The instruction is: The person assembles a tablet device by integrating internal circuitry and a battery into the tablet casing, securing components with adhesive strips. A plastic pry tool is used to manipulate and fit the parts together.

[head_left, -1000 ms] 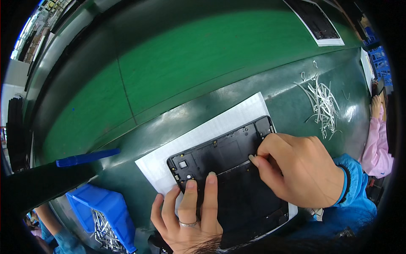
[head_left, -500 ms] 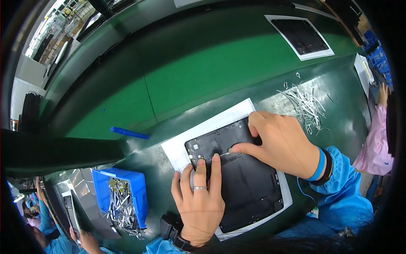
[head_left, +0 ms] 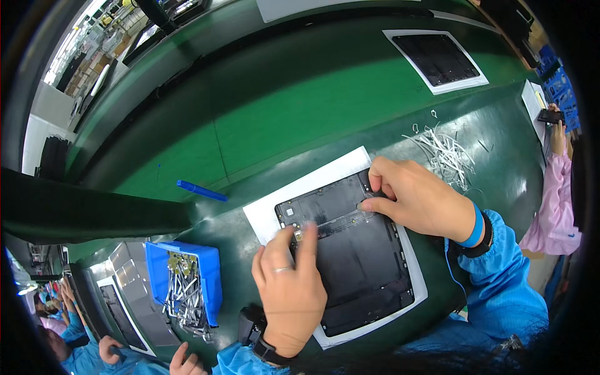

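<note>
A black tablet back cover [head_left: 362, 265], inner side up, lies on a white sheet [head_left: 300, 175] in front of me. My right hand [head_left: 422, 194] grips its upper right edge, the thumb pressed on the inner face by a strip that crosses the cover. My left hand [head_left: 290, 284], with a ring on one finger, is at the cover's left edge near small metal-coloured parts. Its fingers are apart and bent, two of them smeared by motion; I cannot tell whether the tips touch the cover. The left thumb is hidden.
A blue bin [head_left: 212, 275] of metallic strips stands at left, a blue pen [head_left: 201, 190] above it. White strips [head_left: 447, 156] lie loose at right. Another black cover [head_left: 437, 59] rests on the green ledge. Co-workers' hands [head_left: 187, 359] show lower left; a pink sleeve [head_left: 553, 206] at right.
My left hand's fingers have lifted and curled from lying stretched on the cover. My right thumb has shifted right along the strip. At lower left, a co-worker's hands have moved away from their panel.
</note>
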`<state>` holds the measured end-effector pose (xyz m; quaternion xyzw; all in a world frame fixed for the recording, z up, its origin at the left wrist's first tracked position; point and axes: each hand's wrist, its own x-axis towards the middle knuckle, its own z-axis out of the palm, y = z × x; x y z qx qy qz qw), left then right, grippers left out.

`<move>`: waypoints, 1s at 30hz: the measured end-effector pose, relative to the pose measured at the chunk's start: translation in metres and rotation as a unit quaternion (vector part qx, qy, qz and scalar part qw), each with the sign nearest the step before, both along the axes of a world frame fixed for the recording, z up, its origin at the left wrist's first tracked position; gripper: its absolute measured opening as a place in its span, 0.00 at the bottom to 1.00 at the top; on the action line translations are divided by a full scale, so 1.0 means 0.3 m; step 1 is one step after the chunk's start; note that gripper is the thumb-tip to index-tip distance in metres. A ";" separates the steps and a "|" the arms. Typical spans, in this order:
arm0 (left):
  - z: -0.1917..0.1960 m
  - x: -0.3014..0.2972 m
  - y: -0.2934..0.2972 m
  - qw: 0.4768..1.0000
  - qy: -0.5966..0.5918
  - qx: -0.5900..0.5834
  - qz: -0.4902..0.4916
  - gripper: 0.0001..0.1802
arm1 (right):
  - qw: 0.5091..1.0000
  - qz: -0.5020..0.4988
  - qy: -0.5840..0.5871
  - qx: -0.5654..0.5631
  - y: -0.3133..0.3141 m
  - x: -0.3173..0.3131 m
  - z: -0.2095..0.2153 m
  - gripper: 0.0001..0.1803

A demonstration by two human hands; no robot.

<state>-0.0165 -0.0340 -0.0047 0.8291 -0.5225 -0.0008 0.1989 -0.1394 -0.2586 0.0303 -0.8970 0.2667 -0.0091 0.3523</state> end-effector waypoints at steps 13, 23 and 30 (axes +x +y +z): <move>0.080 -0.066 0.147 0.937 0.318 -0.032 0.141 0.12 | 0.995 0.070 0.055 -0.033 0.067 -0.163 0.010 0.17; 0.007 0.159 -0.106 0.843 0.451 -0.264 0.128 0.29 | 0.996 0.004 0.012 -0.089 0.008 -0.234 0.191 0.19; -0.071 0.471 -0.528 0.891 0.332 -0.245 0.192 0.22 | 0.932 -0.248 0.088 -0.248 -0.639 -0.364 0.087 0.25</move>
